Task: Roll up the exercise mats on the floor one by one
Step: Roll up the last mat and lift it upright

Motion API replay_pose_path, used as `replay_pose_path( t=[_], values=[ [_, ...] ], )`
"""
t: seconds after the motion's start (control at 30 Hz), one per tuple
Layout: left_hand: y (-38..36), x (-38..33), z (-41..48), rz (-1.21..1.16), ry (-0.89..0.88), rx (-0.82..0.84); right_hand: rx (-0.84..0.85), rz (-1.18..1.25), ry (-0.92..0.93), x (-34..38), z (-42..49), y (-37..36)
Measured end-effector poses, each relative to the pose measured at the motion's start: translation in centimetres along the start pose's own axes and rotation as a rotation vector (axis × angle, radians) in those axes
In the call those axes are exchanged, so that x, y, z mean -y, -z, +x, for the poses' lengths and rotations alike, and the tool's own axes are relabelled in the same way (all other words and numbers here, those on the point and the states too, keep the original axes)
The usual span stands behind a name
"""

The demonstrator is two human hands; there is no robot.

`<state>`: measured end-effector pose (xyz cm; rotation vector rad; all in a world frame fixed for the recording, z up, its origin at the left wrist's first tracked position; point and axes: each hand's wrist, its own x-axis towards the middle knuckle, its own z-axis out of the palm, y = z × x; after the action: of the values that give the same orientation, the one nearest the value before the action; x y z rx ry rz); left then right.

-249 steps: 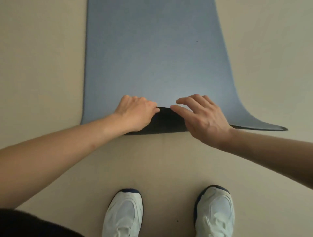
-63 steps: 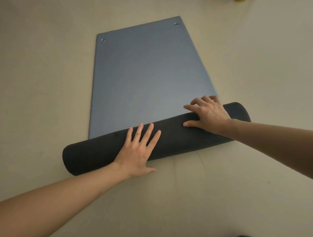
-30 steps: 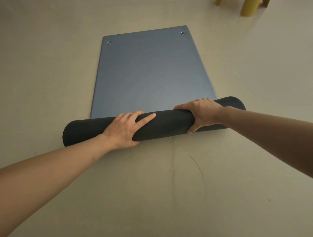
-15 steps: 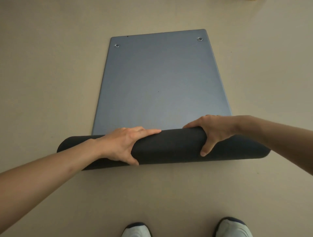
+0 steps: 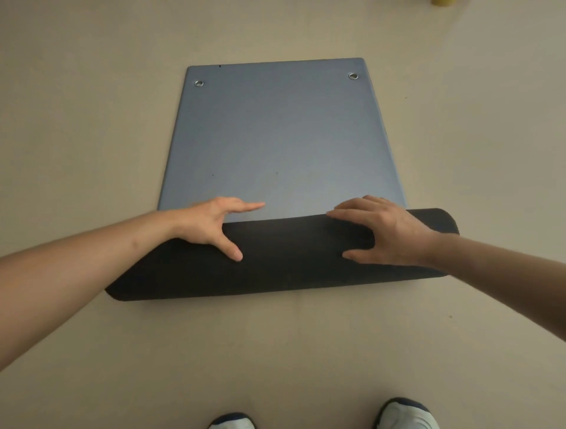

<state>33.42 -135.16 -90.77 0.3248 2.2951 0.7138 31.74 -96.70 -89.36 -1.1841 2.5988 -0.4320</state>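
One exercise mat lies on the beige floor, blue on top (image 5: 275, 137) and black underneath. Its near end is wound into a thick black roll (image 5: 291, 266) that lies across the view. The flat blue part stretches away from me and ends at two metal eyelets (image 5: 199, 83). My left hand (image 5: 214, 226) rests on the roll's left half, fingers stretched over its top edge and thumb spread down its near side. My right hand (image 5: 382, 235) presses on the right half, fingers apart. Neither hand is closed around the roll.
My two white shoes with dark toe caps (image 5: 232, 424) (image 5: 404, 415) stand on the bare floor just behind the roll. A yellow object (image 5: 442, 2) shows at the top right edge. Beige floor surrounds the mat on all sides.
The roll has turned farther over the blue surface, so less flat mat shows. Both hands have loosened from a grip on the roll to lying spread on top of it.
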Motion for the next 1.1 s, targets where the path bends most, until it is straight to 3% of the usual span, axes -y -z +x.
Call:
replay_pose_path(
  t=[0.1,0.27,0.4,0.47,0.53,0.67,0.83,1.0,1.1],
  values=[
    [1.1,0.9,0.5,0.121,0.072,-0.155,-0.065,-0.18,0.073,1.6,-1.0,-2.0],
    [0.7,1.4,0.8,0.327,0.135,-0.366,0.183,-0.427,-0.038,2.6,-0.6,-5.2],
    [-1.2,0.1,-0.1,0.374,-0.109,-0.671,0.134,-0.46,-0.037,1.2,1.7,-4.9],
    [-2.7,-1.0,-0.9,0.455,-0.232,-0.747,0.121,-0.426,-0.029,0.3,3.0,-4.1],
    [-4.3,-1.8,-1.4,0.519,-0.268,-0.735,0.138,-0.353,-0.041,-0.5,4.2,-2.8],
    [-6.7,-2.3,-1.2,0.629,-0.072,-0.554,0.233,-0.177,-0.097,-1.7,6.4,-0.3],
    [-6.3,-1.6,1.0,0.783,0.043,-0.494,0.282,-0.149,-0.152,-2.4,7.9,0.3],
    [-3.8,-1.0,2.2,0.741,0.013,-0.455,0.015,-0.348,-0.064,-1.6,5.8,-1.2],
    [-1.1,-1.3,3.0,0.674,0.005,-0.402,-0.061,-0.47,0.014,-1.6,4.5,-2.5]
  ],
)
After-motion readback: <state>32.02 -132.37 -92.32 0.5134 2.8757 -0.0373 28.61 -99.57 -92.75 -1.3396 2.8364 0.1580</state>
